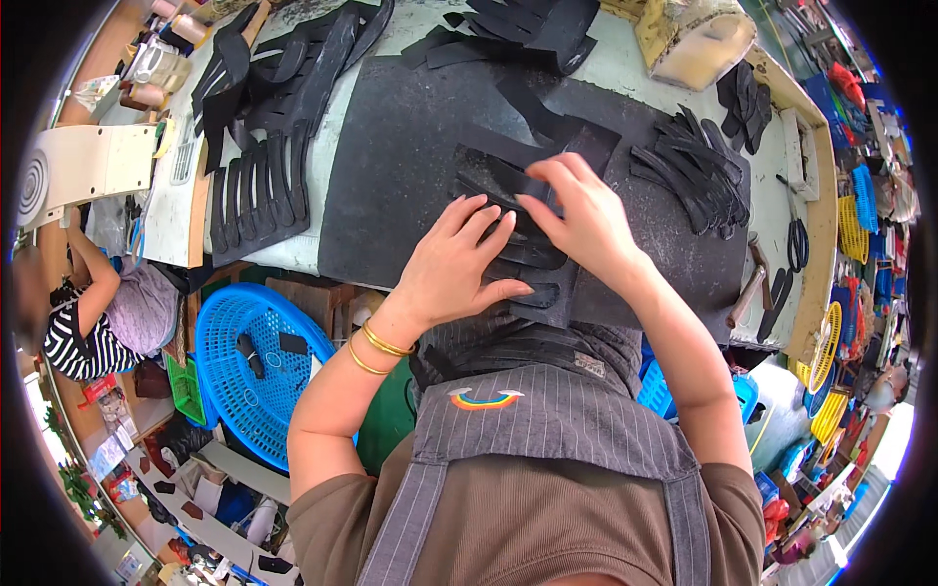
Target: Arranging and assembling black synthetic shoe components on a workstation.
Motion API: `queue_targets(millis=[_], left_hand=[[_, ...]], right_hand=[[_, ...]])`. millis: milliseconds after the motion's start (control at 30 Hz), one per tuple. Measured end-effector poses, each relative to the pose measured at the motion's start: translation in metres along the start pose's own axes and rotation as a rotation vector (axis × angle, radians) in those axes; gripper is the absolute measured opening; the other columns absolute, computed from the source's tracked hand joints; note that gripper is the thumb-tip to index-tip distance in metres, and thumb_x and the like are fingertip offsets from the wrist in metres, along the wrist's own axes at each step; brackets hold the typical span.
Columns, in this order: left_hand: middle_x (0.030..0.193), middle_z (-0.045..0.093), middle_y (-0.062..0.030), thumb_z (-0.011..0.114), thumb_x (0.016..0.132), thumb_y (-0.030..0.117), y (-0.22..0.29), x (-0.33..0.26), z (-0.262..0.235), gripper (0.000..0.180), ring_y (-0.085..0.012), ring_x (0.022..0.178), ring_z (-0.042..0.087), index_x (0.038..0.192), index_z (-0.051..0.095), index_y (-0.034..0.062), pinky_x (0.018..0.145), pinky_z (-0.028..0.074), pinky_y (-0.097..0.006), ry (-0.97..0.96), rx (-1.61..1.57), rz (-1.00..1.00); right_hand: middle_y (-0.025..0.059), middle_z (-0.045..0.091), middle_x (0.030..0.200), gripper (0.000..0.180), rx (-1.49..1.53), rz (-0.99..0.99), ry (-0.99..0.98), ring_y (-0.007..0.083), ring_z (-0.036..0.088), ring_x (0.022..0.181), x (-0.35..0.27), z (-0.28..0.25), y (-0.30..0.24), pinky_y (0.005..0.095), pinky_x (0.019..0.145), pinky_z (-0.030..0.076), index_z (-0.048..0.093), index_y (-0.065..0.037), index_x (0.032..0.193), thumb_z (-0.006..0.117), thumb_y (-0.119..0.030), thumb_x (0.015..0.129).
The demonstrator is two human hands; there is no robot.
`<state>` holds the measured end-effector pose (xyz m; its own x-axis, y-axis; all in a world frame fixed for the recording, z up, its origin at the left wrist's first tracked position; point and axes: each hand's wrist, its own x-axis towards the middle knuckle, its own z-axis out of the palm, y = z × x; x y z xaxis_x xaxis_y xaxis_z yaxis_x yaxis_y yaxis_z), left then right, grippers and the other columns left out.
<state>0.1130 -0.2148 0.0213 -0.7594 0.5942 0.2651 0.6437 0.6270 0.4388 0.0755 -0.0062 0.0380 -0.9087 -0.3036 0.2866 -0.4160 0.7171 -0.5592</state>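
Note:
My right hand (591, 217) pinches the edge of a black leather-like strip (503, 176) between thumb and forefinger. Its other fingers curl above the piece. My left hand (449, 262) lies just to the left, its fingertips touching the near side of that strip and its thumb stretched out apart. Under both hands is a black panel cut into several parallel strips (532, 256), its near end reaching my apron. All this rests on a dark work mat (391, 166). What lies beneath my fingertips is partly hidden.
Black slotted pieces (259, 195) lie at the left, with more piled at the far edge (528, 39). Loose black strips (689, 166) and a hammer-like tool (750, 288) are at the right. A blue basket (259, 337) stands below the table. Another person (107, 303) sits at a machine.

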Motion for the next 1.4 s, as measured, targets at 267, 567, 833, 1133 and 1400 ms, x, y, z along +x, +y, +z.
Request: queue_targets(millis=[267,567,833,1133,1400], left_hand=[[0.109,0.051,-0.0156,0.067,0.079,0.058,0.008,0.007,0.01,0.065,-0.0384,0.114,0.047,0.13,0.062,0.0176,0.106,0.038,-0.052,0.051,0.105,0.05],[0.129,0.053,-0.0121,0.066,0.078,0.061,0.017,-0.002,0.011,0.072,-0.0392,0.117,0.045,0.131,0.06,0.0136,0.108,0.033,-0.056,0.013,0.118,-0.04],[0.13,0.052,-0.0152,0.06,0.08,0.067,0.027,0.002,0.02,0.07,-0.0392,0.115,0.044,0.135,0.058,0.0253,0.107,0.031,-0.06,0.022,0.227,0.016],[0.133,0.051,-0.0124,0.067,0.079,0.06,0.036,0.017,0.024,0.074,-0.0355,0.128,0.041,0.133,0.058,0.0111,0.108,0.03,-0.057,-0.053,0.068,0.047],[0.125,0.053,-0.0076,0.062,0.078,0.067,0.041,0.018,0.029,0.079,-0.0276,0.118,0.045,0.139,0.052,0.0176,0.108,0.025,-0.057,-0.017,0.194,0.033]], right_hand=[[0.0106,0.059,0.1,0.029,0.281,0.115,-0.224,0.0288,0.064,0.084,0.011,0.023,0.023,0.0369,0.074,0.053,0.066,-0.008,0.111,0.073,-0.016,0.084],[0.019,0.057,0.113,0.034,-0.004,0.162,0.115,0.0322,0.06,0.088,-0.007,-0.022,0.043,0.0398,0.08,0.05,0.059,0.001,0.114,0.07,-0.011,0.084],[0.0158,0.06,0.108,0.029,-0.69,0.157,0.067,0.0353,0.055,0.1,-0.051,-0.053,0.108,0.0424,0.088,0.047,0.06,0.001,0.113,0.06,0.0,0.083],[0.0166,0.063,0.097,0.012,-0.311,0.161,0.375,0.0356,0.061,0.092,-0.049,-0.068,0.094,0.0417,0.081,0.049,0.061,0.001,0.104,0.058,-0.004,0.093],[0.0186,0.064,0.094,0.012,-0.121,0.155,0.301,0.0375,0.063,0.087,-0.046,-0.07,0.049,0.0407,0.075,0.051,0.061,0.002,0.104,0.058,-0.002,0.093]])
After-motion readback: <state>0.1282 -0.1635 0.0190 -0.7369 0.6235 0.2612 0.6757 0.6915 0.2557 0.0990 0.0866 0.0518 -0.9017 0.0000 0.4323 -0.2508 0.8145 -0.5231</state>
